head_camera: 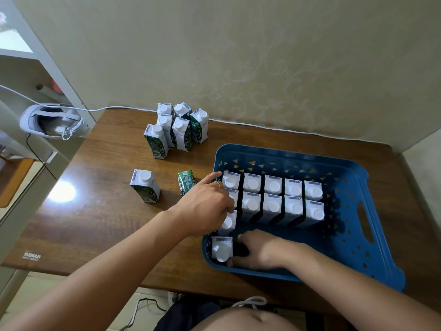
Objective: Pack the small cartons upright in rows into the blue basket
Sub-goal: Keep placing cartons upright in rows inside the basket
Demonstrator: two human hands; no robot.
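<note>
White logo "YUSAUUI" (uncertain reading) on table front-left corner; carton print too small to read.

Blue basket right and front floor open; packed cartons block back-left.

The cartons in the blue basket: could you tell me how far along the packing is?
Done: two full rows of five stand upright in the blue basket. In hand: the left hand and right hand are setting cartons along the left wall. Left: eight cartons on the table, six clustered.
</note>
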